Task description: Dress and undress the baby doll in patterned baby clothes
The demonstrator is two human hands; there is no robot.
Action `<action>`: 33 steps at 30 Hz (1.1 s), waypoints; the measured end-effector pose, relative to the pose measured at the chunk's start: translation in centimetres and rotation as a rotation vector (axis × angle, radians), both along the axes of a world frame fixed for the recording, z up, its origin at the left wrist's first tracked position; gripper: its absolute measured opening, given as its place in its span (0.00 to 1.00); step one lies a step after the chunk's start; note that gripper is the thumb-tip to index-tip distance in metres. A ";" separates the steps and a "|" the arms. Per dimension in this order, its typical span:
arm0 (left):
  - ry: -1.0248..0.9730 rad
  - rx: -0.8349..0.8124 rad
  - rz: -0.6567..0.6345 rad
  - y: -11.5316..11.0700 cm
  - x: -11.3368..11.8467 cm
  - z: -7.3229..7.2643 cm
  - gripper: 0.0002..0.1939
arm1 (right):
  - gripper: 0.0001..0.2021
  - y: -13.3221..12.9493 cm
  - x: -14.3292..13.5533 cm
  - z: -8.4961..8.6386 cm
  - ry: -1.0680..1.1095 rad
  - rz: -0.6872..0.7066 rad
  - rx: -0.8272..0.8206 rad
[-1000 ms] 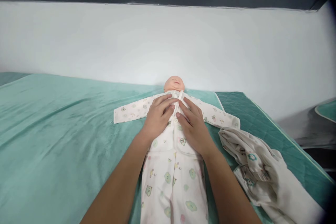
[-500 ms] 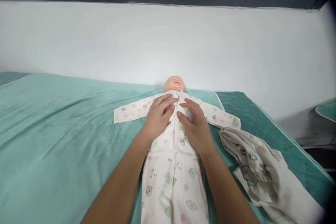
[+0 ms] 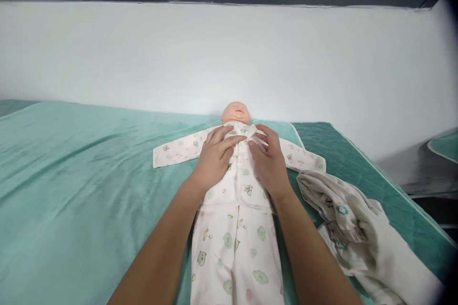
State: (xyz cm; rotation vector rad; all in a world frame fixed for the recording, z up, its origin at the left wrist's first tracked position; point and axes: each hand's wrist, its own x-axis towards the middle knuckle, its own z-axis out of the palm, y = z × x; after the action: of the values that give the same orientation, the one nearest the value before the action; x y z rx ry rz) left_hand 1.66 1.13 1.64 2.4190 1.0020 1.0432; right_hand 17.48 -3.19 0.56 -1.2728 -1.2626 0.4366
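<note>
A baby doll lies face up with its head toward the wall. It is dressed in a white printed jacket with both sleeves spread, above white printed trousers. My left hand rests on the jacket's chest with its fingers spread, the fingertips near the front edge. On the other side of the front, the fingers of my right hand are bent round the jacket's upper front edge, which is lifted and folded near the neck.
A bundled white printed cloth lies to the right of the doll. Beneath are a light green sheet and a darker green quilted mat. Behind stands a white wall.
My right hand has taken hold of the jacket's upper front edge and raised it a little. My left hand has stayed on the chest.
</note>
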 end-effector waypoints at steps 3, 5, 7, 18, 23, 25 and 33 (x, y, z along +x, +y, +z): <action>0.023 0.023 0.001 -0.2 0.0 0.1 0.21 | 0.17 0.0 0.0 0.0 -0.129 0.025 -0.041; 0.032 0.037 0.002 -0.2 0.0 0.1 0.21 | 0.14 0.1 -0.1 -0.1 -0.155 0.016 -0.067; 0.028 0.044 -0.001 -0.2 0.0 0.0 0.21 | 0.12 0.2 -0.1 -0.3 -0.134 -0.009 -0.060; -0.120 -0.008 0.002 -0.4 0.2 -0.2 0.21 | 0.05 -0.3 -0.4 -0.4 0.014 -0.056 -0.003; -0.236 -0.073 0.026 -0.5 0.4 0.1 0.17 | 0.05 -0.4 -0.4 -0.4 0.084 -0.050 0.017; -0.270 -0.104 0.040 -0.8 0.3 0.3 0.14 | 0.05 -0.5 -0.3 -0.4 0.126 -0.073 0.023; -0.076 -0.212 -0.088 -2.0 -0.8 1.9 0.05 | 0.05 -0.6 0.2 -0.3 0.218 -0.099 0.042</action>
State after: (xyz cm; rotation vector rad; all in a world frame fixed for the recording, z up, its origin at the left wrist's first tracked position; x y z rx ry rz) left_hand 0.84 -0.83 3.53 2.2154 0.9216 0.9403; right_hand 17.72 -3.75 0.25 -1.2121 -1.0162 0.4618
